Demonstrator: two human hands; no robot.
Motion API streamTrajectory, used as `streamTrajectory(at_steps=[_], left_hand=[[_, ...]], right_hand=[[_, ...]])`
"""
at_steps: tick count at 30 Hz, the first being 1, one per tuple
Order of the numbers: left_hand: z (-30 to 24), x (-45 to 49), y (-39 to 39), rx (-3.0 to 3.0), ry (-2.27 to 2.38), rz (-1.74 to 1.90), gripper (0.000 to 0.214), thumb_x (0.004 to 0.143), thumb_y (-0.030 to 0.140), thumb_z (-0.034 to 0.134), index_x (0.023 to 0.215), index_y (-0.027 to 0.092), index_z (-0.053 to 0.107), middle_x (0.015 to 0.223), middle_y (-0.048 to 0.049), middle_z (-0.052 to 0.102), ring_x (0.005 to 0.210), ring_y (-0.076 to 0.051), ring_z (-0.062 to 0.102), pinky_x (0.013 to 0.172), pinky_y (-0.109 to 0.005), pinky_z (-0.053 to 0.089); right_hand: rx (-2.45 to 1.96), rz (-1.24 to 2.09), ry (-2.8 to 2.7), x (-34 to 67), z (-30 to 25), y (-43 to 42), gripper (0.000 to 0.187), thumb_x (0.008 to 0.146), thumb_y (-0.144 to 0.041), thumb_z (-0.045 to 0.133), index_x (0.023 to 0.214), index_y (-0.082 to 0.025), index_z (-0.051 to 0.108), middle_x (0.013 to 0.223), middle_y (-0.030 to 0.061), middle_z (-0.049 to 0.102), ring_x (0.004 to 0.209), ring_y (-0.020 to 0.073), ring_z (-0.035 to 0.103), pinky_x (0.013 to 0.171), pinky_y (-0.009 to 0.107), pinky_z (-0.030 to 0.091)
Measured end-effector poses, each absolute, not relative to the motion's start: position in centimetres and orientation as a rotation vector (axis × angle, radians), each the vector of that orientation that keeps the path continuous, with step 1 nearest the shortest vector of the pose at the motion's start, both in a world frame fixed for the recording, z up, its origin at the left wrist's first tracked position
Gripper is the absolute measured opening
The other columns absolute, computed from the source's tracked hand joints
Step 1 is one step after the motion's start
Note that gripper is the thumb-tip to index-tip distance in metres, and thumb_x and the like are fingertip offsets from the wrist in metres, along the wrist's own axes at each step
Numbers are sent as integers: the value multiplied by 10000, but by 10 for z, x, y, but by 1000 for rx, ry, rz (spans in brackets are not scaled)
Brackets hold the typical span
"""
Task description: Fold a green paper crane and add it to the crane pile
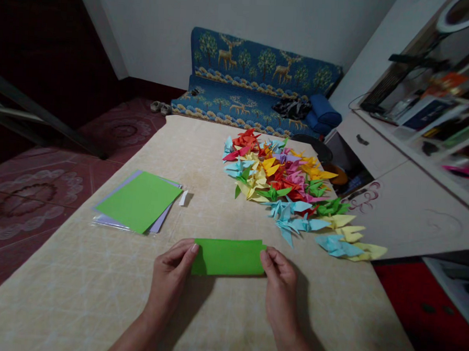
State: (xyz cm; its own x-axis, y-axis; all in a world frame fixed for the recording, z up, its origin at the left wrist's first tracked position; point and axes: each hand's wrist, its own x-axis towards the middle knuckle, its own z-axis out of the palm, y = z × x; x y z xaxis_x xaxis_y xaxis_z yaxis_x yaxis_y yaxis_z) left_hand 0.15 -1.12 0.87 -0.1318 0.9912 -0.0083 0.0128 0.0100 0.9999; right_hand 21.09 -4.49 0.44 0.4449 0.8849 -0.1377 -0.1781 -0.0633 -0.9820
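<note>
Over line-patterned tablecloth [95,278]: left grip [173,266], right grip [283,276] both clamped on oblong green paper [230,257].

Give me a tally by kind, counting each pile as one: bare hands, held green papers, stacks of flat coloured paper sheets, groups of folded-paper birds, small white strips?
Bare hands: 2 (left hand, right hand)
Rectangular green paper, held: 1
Stack of green and lavender paper sheets: 1
Group of multicoloured folded-paper birds: 1
Small white strip: 1
Total: 6
</note>
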Motion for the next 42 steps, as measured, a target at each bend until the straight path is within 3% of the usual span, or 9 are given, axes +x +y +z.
streamTrajectory(at_steps=[3,6,15,42], left_hand=[[5,0,-11,1162,1322,1303,141,778,309,702,757,192,778,877,-60,723,888,-206,650,762,-261,524],[4,-1,-10,1170,1332,1313,113,752,296,724,749,199,781,868,-62,733,871,-206,663,754,-265,537],[5,4,-8,1087,1301,1344,58,685,243,768,662,191,761,816,-64,740,790,-179,681,691,-237,557],[9,9,-8,1012,1411,1317,137,596,240,770,540,155,678,663,-49,711,619,-142,654,573,-193,526]], right_hand=[[-1346,961,-678,211,2,-45,199,757,-355,725,844,-177,717,810,18,660,781,168,576,697,252,450],[-1321,929,-679,212,2,-44,145,731,-319,750,741,-180,710,875,24,665,818,170,586,707,250,450],[-1344,869,-631,215,6,-42,203,656,-291,805,604,-164,655,785,8,618,721,139,556,633,232,431],[-1513,627,-759,217,0,-36,256,653,-307,790,591,-157,592,688,31,650,647,160,608,592,254,470]])
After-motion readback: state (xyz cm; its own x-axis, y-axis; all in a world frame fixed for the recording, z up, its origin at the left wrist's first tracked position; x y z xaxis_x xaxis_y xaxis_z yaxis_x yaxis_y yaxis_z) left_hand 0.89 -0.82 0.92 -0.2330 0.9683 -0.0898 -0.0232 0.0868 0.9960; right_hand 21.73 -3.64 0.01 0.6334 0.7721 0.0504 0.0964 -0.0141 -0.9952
